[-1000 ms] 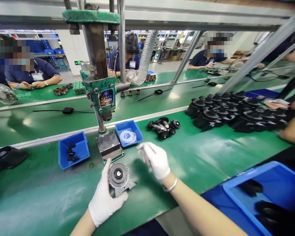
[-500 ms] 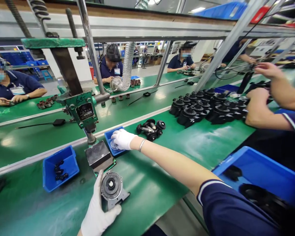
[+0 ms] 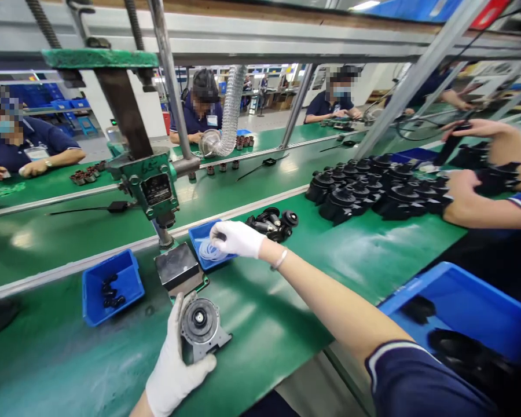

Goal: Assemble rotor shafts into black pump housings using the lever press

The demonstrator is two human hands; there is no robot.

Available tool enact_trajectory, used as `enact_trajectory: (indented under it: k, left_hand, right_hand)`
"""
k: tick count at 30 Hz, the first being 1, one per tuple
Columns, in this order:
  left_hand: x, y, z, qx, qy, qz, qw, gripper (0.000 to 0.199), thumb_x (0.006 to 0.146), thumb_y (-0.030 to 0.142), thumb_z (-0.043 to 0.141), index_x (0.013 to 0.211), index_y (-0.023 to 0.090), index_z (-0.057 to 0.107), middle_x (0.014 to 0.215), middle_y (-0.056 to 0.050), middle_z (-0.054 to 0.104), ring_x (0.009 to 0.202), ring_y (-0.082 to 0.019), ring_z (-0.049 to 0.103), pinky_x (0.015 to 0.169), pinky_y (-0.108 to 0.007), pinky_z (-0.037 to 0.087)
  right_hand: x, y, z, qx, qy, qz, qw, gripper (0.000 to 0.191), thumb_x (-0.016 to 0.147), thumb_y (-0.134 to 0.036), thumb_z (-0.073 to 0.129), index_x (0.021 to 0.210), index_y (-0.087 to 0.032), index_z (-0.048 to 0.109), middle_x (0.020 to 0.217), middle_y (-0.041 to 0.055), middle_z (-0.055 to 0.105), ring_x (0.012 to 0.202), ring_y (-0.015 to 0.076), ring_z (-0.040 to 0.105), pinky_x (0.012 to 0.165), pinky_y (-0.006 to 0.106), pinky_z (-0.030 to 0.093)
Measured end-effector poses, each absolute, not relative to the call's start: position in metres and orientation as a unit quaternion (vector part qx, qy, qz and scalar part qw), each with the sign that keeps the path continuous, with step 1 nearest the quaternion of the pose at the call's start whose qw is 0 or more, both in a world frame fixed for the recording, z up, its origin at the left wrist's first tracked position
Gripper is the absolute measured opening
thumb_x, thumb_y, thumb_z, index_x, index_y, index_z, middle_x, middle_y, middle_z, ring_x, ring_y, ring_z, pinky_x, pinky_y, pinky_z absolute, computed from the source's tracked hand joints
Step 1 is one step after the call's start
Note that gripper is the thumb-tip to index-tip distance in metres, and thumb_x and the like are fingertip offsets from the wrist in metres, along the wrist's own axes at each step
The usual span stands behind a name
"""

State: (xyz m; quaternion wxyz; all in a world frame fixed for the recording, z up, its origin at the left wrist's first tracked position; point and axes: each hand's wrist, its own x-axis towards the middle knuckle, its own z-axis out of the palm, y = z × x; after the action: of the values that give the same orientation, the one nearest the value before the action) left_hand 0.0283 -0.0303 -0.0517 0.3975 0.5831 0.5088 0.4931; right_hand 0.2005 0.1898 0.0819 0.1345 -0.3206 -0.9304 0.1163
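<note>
My left hand (image 3: 176, 362), in a white glove, grips a round grey metal housing (image 3: 201, 327) by its left and lower edges, just in front of the press's metal block (image 3: 178, 269). The housing has a dark ring and a light centre. Over a small blue bin (image 3: 194, 234) of thin translucent rings (image 3: 209, 250) is my right hand (image 3: 237, 238), also gloved, with thumb and fingertips pressed together. Whatever lies between those fingertips is too small to make out. Black and silver shaft parts (image 3: 272, 223) lie just right of that bin.
A green press (image 3: 151, 185) rises behind the block. To the left, a blue bin (image 3: 113, 286) holds small black parts. Many black housings (image 3: 364, 185) stand back right, beside a co-worker's hands (image 3: 469, 191). A large blue bin (image 3: 455, 289) sits at right. People work across the bench.
My right hand has lifted a little and shifted right, showing more of the rings. My left hand still holds the housing. The view has shifted slightly.
</note>
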Motion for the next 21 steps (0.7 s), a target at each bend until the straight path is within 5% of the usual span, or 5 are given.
enact_trajectory:
  k: [4,7,10,16,21]
  left_hand:
    - [0.024,-0.031,-0.033,0.576,0.522,0.531,0.337,0.08,0.088,0.044,0.061,0.152,0.029,0.015,0.16,-0.013,0.023,0.146,-0.029,0.026,0.118,-0.052,0.025]
    - [0.013,-0.028,-0.02,0.636,0.571,0.472,0.216,0.038,0.092,0.026,0.057,0.129,0.029,0.052,0.141,-0.007,0.052,0.137,-0.023,0.044,0.114,-0.044,0.037]
    - [0.003,-0.025,-0.015,0.704,0.567,0.409,0.122,0.011,0.091,0.023,0.058,0.101,0.026,0.063,0.114,-0.005,0.067,0.114,-0.02,0.062,0.1,-0.035,0.051]
    - [0.003,-0.035,-0.022,0.701,0.615,0.351,0.088,0.011,0.094,0.027,0.053,0.102,0.026,0.06,0.12,-0.006,0.066,0.106,-0.019,0.066,0.09,-0.032,0.056]
    - [0.006,-0.054,-0.018,0.693,0.591,0.35,0.216,0.017,0.095,0.022,0.048,0.102,0.027,0.062,0.145,-0.005,0.047,0.129,-0.019,0.052,0.106,-0.033,0.046]
  right_hand:
    - [0.207,0.137,0.065,-0.189,-0.932,0.255,0.173,0.01,0.081,-0.009,0.063,0.083,-0.017,0.068,0.082,-0.001,0.07,0.075,0.0125,0.063,0.071,0.021,0.048]
    - [0.207,0.114,0.044,-0.115,-0.921,0.319,0.193,0.011,0.081,-0.008,0.061,0.082,-0.017,0.067,0.081,0.0003,0.067,0.075,0.0134,0.062,0.072,0.023,0.049]
    - [0.208,0.108,0.034,-0.122,-0.926,0.297,0.201,0.009,0.086,-0.014,0.059,0.088,-0.017,0.067,0.082,0.002,0.065,0.075,0.0148,0.06,0.073,0.026,0.048]
    - [0.223,0.089,0.033,-0.128,-0.958,0.162,0.199,0.057,0.076,-0.054,0.073,0.108,-0.01,0.057,0.099,0.0111,0.059,0.086,0.023,0.053,0.077,0.036,0.045]
    - [0.234,0.066,0.018,-0.109,-0.969,0.056,0.212,0.035,0.095,-0.05,0.054,0.094,-0.015,0.059,0.09,0.0077,0.057,0.082,0.0211,0.049,0.074,0.035,0.04]
